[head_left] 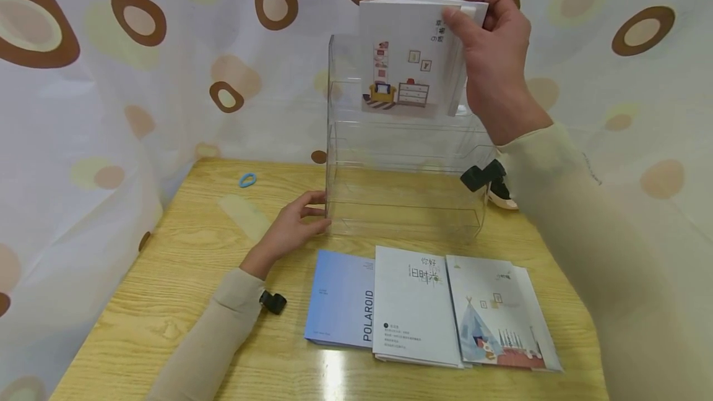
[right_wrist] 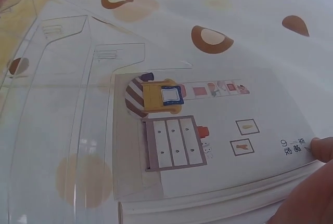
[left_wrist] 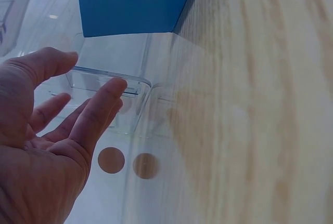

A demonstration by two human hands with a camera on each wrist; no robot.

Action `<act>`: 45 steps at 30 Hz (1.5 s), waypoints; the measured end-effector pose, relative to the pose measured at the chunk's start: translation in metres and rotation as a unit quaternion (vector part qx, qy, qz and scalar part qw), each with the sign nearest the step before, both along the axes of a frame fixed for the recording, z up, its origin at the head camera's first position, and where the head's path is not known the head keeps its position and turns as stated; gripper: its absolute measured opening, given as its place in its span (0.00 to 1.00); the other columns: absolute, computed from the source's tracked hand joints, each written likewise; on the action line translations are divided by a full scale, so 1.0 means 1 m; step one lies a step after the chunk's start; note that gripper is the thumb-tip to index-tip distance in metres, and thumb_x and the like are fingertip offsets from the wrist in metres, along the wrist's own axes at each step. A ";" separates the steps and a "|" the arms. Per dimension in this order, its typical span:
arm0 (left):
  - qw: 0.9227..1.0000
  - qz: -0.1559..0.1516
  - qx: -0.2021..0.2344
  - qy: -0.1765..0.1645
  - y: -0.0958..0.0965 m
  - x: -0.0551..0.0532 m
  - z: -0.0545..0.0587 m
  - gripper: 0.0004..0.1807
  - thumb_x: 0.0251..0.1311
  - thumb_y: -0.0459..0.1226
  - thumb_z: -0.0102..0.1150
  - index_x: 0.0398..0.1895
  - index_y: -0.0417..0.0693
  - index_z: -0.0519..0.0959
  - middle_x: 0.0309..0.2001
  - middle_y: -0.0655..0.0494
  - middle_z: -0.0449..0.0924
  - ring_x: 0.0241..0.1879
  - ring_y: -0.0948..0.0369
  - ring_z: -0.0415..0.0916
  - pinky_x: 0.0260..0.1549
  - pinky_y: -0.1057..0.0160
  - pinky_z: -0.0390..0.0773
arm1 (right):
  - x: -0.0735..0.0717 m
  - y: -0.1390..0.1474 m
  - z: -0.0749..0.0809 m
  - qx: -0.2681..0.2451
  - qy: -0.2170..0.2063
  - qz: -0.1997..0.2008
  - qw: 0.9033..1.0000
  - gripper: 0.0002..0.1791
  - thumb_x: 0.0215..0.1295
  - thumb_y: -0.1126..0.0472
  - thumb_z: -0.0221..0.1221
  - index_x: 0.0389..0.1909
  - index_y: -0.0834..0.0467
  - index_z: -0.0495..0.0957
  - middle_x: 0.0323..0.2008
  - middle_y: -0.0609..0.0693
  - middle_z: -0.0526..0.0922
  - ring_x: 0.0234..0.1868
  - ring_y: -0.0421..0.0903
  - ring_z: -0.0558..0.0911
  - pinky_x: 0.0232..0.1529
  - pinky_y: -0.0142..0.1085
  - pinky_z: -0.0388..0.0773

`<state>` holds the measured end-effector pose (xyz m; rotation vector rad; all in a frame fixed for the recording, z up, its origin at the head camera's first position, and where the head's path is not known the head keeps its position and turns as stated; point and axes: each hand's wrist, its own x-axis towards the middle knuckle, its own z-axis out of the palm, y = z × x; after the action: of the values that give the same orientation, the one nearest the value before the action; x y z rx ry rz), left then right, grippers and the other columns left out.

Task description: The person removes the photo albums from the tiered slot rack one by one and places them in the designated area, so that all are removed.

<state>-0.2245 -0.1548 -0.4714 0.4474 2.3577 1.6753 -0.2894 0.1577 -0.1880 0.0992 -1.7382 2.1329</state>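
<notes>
My right hand [head_left: 498,57] pinches a white notebook [head_left: 398,57] by its upper right corner, thumb on the cover, fingers behind. Its cover shows a yellow armchair and a drawer cabinet. The notebook stands upright at the top tier of a clear tiered rack [head_left: 328,135]; in the right wrist view its lower end lies behind the tier's clear front lip. Low on the rack's left side, my left hand [head_left: 295,221] touches the edge with fairly straight, spread fingers. The left wrist view shows these fingers [left_wrist: 96,112] beside the clear plastic.
In front of the rack lie a blue POLAROID book [head_left: 340,302], a white book [head_left: 414,308] and a tent-picture book [head_left: 498,314], partly overlapping. A blue ring [head_left: 247,180] lies at the table's back left. Behind the rack's right side shows a dark-and-white object [head_left: 501,195]. Patterned curtain hangs behind.
</notes>
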 end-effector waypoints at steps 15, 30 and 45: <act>1.000 -0.002 0.002 0.001 -0.002 -0.003 0.000 0.37 0.80 0.35 0.66 0.87 0.43 0.65 0.82 0.40 0.69 0.77 0.38 0.75 0.62 0.48 0.90 | 0.022 0.029 -0.008 -0.007 -0.001 -0.003 1.000 0.18 0.73 0.65 0.75 0.59 0.55 0.83 0.52 0.48 0.85 0.62 0.49 0.81 0.76 0.44 0.72; 1.000 0.002 -0.005 -0.002 -0.005 -0.005 -0.002 0.36 0.79 0.36 0.67 0.86 0.47 0.67 0.81 0.42 0.70 0.77 0.39 0.76 0.63 0.46 0.90 | 0.041 0.056 -0.027 -0.012 -0.012 -0.006 1.000 0.20 0.73 0.64 0.74 0.62 0.55 0.81 0.53 0.49 0.84 0.63 0.50 0.80 0.79 0.47 0.68; 1.000 0.001 -0.002 -0.007 -0.005 -0.004 -0.003 0.36 0.79 0.37 0.68 0.86 0.49 0.67 0.81 0.43 0.71 0.77 0.40 0.76 0.63 0.46 0.90 | 0.065 0.073 -0.043 -0.027 -0.018 -0.009 0.999 0.22 0.72 0.64 0.76 0.62 0.55 0.82 0.57 0.50 0.85 0.65 0.50 0.77 0.75 0.41 0.73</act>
<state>-0.2287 -0.1599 -0.4741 0.4303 2.3515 1.6685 -0.2244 0.2310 -0.2310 0.0297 -1.6936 2.1794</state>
